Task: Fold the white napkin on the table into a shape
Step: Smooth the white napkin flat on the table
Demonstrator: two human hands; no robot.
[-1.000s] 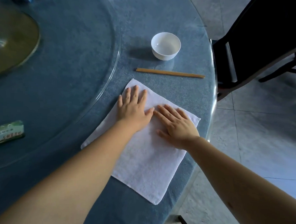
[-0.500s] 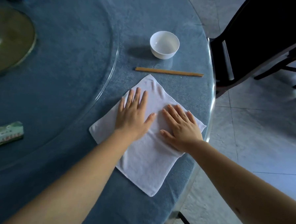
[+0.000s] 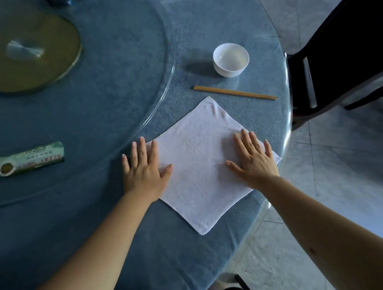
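- White square terry-cloth napkin (image 3: 198, 167) lies flat and unfolded on the round table with blue cloth under a glass top (image 3: 114, 240), turned like a diamond: one corner points at the far side, one at the near table edge.
- Napkin sits on the right part of the table, close to the rim; its right corner nearly reaches the table edge.
- Left hand (image 3: 143, 171): flat, palm down, fingers spread and extended. It rests on the napkin's left corner; the fingertips and outer side of the hand run off onto the blue cloth.
- Right hand (image 3: 253, 161): flat, palm down, fingers extended, pressing the napkin's right corner area.
- Hands are well apart, each at an opposite corner, bare napkin between them. Neither grips anything.
- Pair of light wooden chopsticks (image 3: 234, 93) lies crosswise just beyond the napkin's far corner, not touching it.
- Small white ceramic bowl (image 3: 230, 59) stands upright beyond the chopsticks, looks empty.
- Clear glass turntable (image 3: 166, 61) covers the left of the table; its rim passes near the left hand.
- Green-and-white rectangular packet (image 3: 30, 158) lies on the turntable, left of the left hand.
- Dark chair (image 3: 337, 52) stands off the table's right edge.
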